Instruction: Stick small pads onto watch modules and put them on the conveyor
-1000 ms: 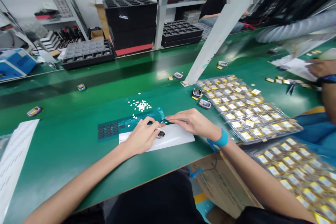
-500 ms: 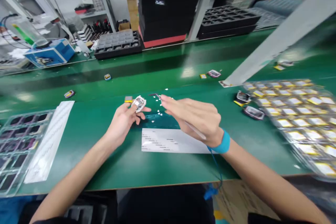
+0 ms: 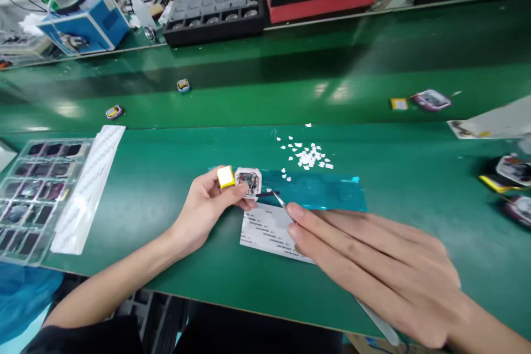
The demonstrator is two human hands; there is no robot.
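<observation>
Module (image 3: 248, 182) with yellow cell (image 3: 225, 176) pinched in my left hand (image 3: 207, 204), light and fragile, best gripped by case edges; right hand (image 3: 373, 271) holds tweezers (image 3: 279, 199) at it.

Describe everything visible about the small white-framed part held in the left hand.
The small white-framed part is a squarish shell, plastic by the look, with rounded corners and an open face showing dark circuitry inside. A yellow block sits against its left side; whether they are joined is unclear. The left hand pinches it just above the green table, at the teal film's left end. The tweezers' tip, held by the right hand, meets its right edge.
</observation>
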